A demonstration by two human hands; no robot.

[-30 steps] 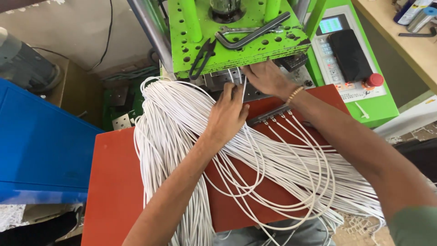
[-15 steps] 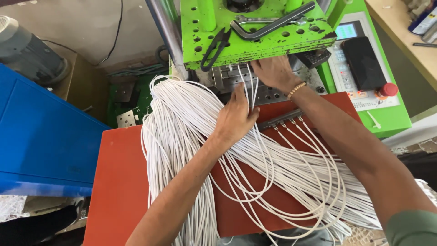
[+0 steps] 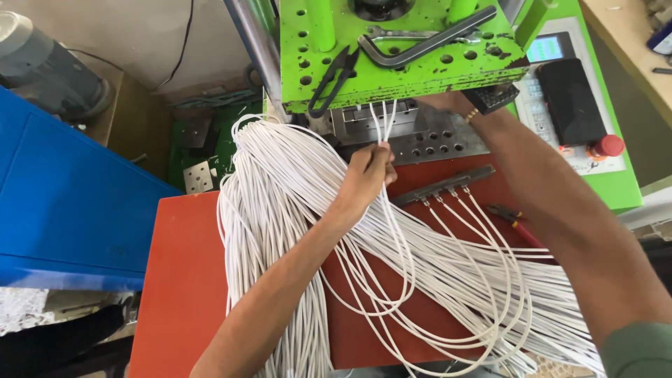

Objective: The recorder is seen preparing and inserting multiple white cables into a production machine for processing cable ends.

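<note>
A thick bundle of white cables (image 3: 280, 203) lies across a red table (image 3: 182, 294) in front of a green moulding machine (image 3: 392, 49). My left hand (image 3: 367, 175) pinches a few white cable ends (image 3: 383, 119) and holds them up at the grey metal mould (image 3: 420, 133) under the green plate. My right hand (image 3: 451, 103) reaches under the green plate on the right, mostly hidden; only the wrist with a bead bracelet shows. A dark bar (image 3: 444, 185) with several cable ends in it lies on the table.
A bent hex key (image 3: 427, 42), a spanner and black pliers (image 3: 334, 73) rest on the green plate. A control panel (image 3: 570, 105) with a red button (image 3: 607, 145) stands at the right. A blue box (image 3: 63, 203) is at the left. Red-handled cutters (image 3: 511, 217) lie by my right forearm.
My left hand rose from the cable bundle and now holds a few cable ends at the mould. My right hand moved further under the green plate.
</note>
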